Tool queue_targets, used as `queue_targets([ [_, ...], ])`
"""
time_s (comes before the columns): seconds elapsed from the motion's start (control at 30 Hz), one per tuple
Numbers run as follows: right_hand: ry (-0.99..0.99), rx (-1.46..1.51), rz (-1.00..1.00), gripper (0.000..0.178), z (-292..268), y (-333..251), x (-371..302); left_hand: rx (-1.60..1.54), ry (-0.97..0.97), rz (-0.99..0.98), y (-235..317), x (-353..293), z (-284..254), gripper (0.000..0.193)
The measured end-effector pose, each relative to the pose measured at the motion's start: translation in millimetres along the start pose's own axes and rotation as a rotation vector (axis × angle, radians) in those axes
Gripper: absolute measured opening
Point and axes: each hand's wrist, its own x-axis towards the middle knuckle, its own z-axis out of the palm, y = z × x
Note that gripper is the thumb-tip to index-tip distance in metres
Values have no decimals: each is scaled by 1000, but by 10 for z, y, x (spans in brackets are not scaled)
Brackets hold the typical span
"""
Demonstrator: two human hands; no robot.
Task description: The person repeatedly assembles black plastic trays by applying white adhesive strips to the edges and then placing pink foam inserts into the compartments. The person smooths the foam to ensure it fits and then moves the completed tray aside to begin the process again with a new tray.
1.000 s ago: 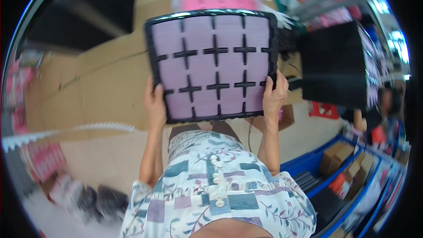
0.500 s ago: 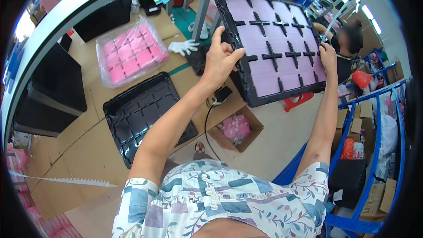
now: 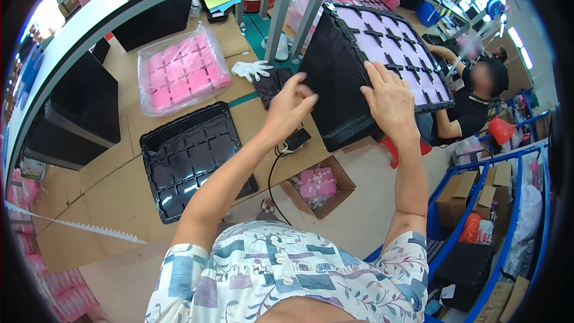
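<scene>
A tall stack of black plastic trays (image 3: 338, 84) stands at the table's right edge. In its top tray lie lilac sheets (image 3: 380, 52) with black cross-shaped dividers between them. My right hand (image 3: 391, 98) rests on the near edge of that top tray, fingers stretched out. Left of the stack, my left hand (image 3: 289, 107) hovers with nothing in it, its fingers loosely bent and apart. Another black tray (image 3: 194, 158), with no sheets in it, lies on the cardboard-covered table (image 3: 104, 194) beside my left forearm.
Pink pieces in a clear bag (image 3: 188, 72) and a white glove (image 3: 251, 70) lie farther back. Grey metal posts (image 3: 281, 12) rise behind the stack. An open carton (image 3: 326, 194) sits on the floor. A co-worker (image 3: 472, 101) is beyond the stack, near blue shelving (image 3: 508, 227).
The tray of lilac sheets, held up in both hands before, now lies on top of the stack. My left hand has let go; my right has slid to the near edge.
</scene>
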Motion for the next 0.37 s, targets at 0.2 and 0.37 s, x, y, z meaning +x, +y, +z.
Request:
queue_targets([
  [0.2, 87, 15, 76, 40, 118, 575, -146, 629, 716, -210, -1196, -1740, -1482, 46],
  [0.37, 55, 79, 77, 45, 107, 611, -148, 1246, 877, -672, -1718, -3206, -2398, 64],
])
